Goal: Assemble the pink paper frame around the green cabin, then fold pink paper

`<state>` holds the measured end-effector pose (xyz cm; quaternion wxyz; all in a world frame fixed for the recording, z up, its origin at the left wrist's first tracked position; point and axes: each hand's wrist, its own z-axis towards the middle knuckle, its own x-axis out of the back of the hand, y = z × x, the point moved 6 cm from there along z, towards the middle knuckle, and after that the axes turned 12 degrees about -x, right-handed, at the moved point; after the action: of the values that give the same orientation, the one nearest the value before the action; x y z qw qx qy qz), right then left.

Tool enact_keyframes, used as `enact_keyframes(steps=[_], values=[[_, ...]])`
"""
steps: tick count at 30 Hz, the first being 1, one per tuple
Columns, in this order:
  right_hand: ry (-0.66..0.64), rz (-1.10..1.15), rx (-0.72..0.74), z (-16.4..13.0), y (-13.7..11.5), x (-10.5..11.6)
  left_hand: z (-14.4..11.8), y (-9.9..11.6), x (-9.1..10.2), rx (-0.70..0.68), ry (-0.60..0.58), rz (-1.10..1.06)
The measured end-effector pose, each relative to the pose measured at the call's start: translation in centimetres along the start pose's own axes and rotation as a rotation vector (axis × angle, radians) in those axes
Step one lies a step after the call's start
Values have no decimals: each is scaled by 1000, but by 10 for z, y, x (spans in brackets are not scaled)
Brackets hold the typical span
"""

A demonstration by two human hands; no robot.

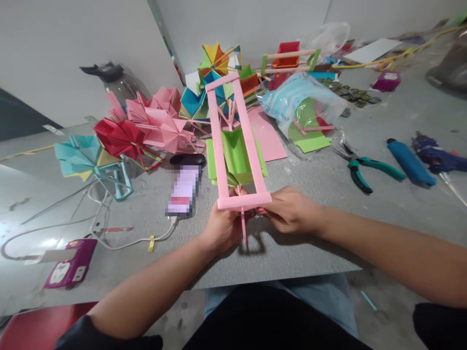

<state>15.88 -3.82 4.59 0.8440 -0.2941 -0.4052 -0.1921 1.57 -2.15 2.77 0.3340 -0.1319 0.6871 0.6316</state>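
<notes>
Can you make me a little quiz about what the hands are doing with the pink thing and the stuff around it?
1. What do the left hand and the right hand both grip?
2. True or false: the pliers lie to the right of the person's hands.
3. Pick one. The green folded paper sits: A) inside the pink frame, B) on the phone, C) under the glue gun.

Key
1. The near end of the pink frame, where a thin pink stick pokes down.
2. True.
3. A.
</notes>
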Motion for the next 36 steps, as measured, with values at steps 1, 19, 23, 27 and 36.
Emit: enact_keyframes(steps=[1,19,23,27,36], values=[[8,5,1,0,-1,1,0,0,0,5,-11,0],[-97,-5,-12,1,2,2,-4,-2,-1,9,-42,-45],[-26,-8,16,3,-8,3,-4,-4,-1,11,-38,-48],[-13,-21,33,3,-10,6,-4,-5,1,33,-30,-43],[-118,-7,12,-2,6,9,-4,2,2,4,-17,15]])
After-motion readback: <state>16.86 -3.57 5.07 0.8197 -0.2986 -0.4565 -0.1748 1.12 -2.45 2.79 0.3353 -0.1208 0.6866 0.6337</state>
